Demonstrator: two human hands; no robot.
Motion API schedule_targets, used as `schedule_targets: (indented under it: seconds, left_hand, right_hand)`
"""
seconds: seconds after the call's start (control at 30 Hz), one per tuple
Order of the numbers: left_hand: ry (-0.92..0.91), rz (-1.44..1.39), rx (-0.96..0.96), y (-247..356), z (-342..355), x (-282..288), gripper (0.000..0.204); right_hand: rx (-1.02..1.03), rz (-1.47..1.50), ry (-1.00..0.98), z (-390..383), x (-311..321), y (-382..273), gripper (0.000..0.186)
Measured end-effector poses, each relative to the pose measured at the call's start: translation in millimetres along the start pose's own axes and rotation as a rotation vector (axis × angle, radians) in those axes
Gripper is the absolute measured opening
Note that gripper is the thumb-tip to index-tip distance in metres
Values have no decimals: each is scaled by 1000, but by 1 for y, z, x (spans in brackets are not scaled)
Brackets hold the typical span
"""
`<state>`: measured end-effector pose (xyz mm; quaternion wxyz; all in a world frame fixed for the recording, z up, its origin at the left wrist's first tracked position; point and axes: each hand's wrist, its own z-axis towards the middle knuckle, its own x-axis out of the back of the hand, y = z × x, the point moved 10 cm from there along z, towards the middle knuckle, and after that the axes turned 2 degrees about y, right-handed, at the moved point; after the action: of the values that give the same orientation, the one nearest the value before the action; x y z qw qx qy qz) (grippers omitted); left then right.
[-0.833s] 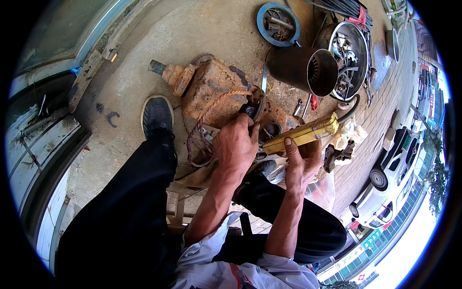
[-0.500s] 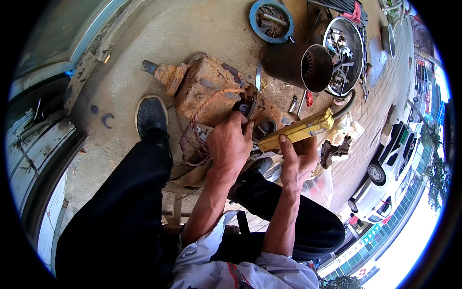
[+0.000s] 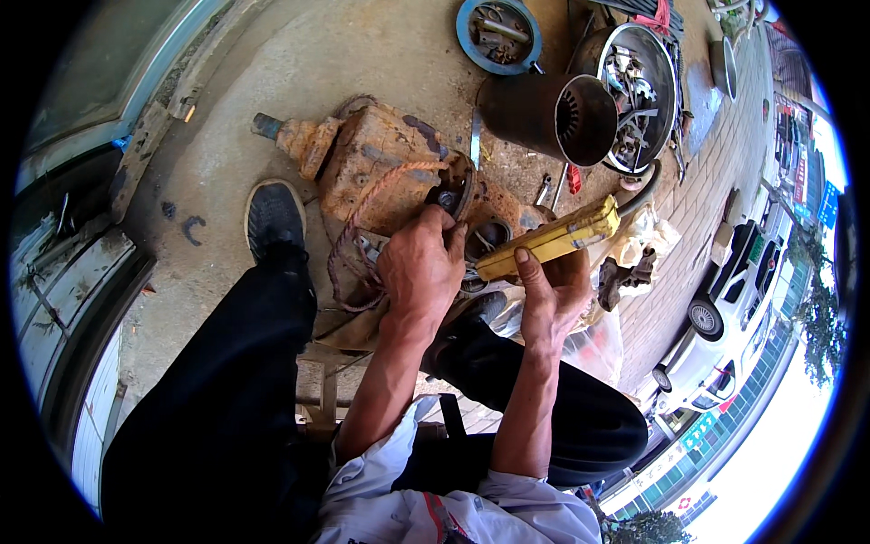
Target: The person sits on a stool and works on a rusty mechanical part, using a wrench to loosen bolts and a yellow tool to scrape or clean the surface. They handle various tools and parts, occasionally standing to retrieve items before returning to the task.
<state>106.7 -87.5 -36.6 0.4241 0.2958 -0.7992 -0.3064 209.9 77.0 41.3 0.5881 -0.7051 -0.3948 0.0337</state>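
My right hand [image 3: 560, 295] grips a long yellow pendant control box [image 3: 548, 240], with its thumb along the near side. A dark cable leaves the box's far end. In front of me lies a rusty, blocky hoist-like housing [image 3: 372, 168] with a round opening [image 3: 450, 192] on its right. At the near rim of that opening are the fingers of my left hand [image 3: 421, 263], bent and pressed together; whatever they hold is hidden. A reddish twisted rope [image 3: 343, 245] loops over the housing. Just right of my left fingertips sits a round dark cup-like part [image 3: 488, 238].
Beyond the housing lie a dark metal cylinder [image 3: 548, 118], a metal basin of loose parts [image 3: 672, 91] and a blue round tray [image 3: 464, 36]. Small tools, including a red-handled one [image 3: 574, 179], lie on the ground. My shoe [image 3: 275, 218] is left of the housing. A white car [image 3: 725, 317] stands at right.
The whole view has shifted slightly, so things sit a little further left and up. Both hands keep nearly the same places, and the yellow box stays in my right hand.
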Motion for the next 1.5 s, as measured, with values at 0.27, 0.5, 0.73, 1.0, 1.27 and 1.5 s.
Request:
schedule_targets:
  seconds: [0.27,0.5,0.73,1.0,1.27,1.5]
  left_hand:
    - [-10,-22,7,2,0,2,15]
    - [-102,-415,159,-5,14,20,24]
    - [133,-661,101,-8,24,56,21]
    - [115,-636,115,-7,24,56,21]
    - [98,-641,119,-7,24,54,20]
    - [87,-665,130,-11,22,53,20]
  right_hand:
    - [-20,0,-4,0,-2,-3,53]
    - [-35,-2,-3,1,-2,-2,53]
    - [-33,19,1,2,-2,0,54]
    - [-46,-16,-6,4,-1,2,54]
    - [-46,-1,-4,3,-2,3,55]
    - [-50,-14,5,1,-2,2,54]
